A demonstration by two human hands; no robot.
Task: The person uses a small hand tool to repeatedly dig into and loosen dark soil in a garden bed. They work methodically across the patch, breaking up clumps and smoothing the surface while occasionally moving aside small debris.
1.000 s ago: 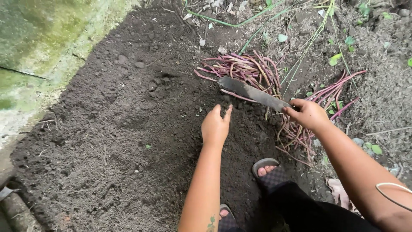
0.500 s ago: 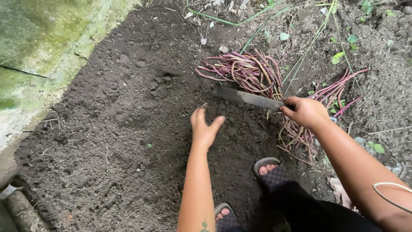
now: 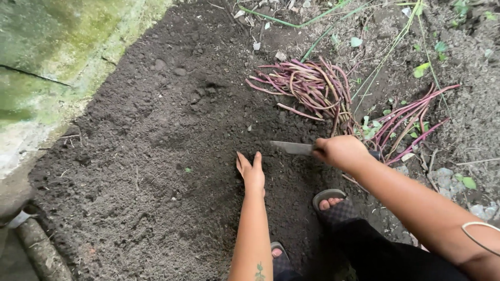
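Item: mossy wall point(image 3: 47, 57), far left. Item: dark soil bed point(image 3: 156, 156). Item: my left hand point(image 3: 252, 171), grip open, flat on the soil, holding nothing. Item: knife point(image 3: 292, 148), blade tip just beside those fingers; my right hand point(image 3: 341, 152), grip closed round its handle. Item: purple stems point(image 3: 307, 86), beyond. Risk judged: blade slipping sideways onto my left fingers.

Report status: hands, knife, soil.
Left hand open, edge-on against soil. Right hand gripping knife, blade level over the soil, pointing left. Purple stems piled beyond the blade; sandalled foot close behind.
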